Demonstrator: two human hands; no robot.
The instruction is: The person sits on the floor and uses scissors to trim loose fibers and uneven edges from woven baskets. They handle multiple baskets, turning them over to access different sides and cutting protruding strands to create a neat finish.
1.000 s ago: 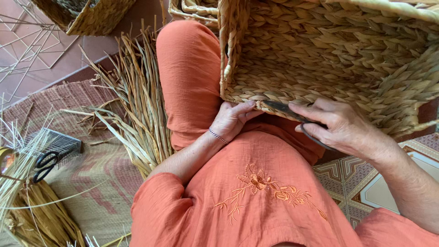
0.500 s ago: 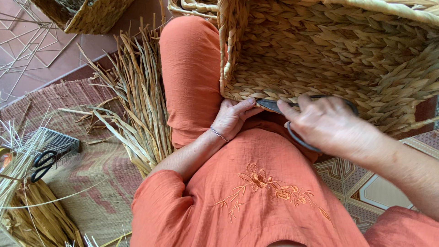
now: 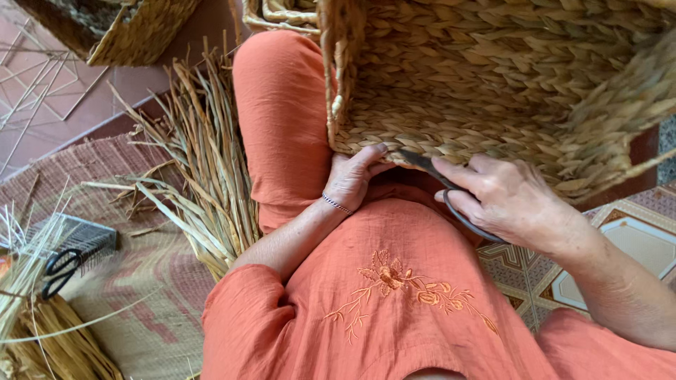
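Woven basket [image 3: 507, 91] held on the lap, lower edge being worked.

The rim is pressed by the left hand [image 3: 355, 179], fingers together; dark scissors [image 3: 451, 197] are gripped by the right hand [image 3: 510, 200] just beneath. Nothing of the basket's interior is shown. Dried reeds [image 3: 204, 176] lie on the floor beside the leg.

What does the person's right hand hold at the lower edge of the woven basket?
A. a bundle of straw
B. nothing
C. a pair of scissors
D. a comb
C: the right hand grips a pair of scissors, whose dark blades point at the bottom edge of the woven basket, while the left hand rests against the same edge.
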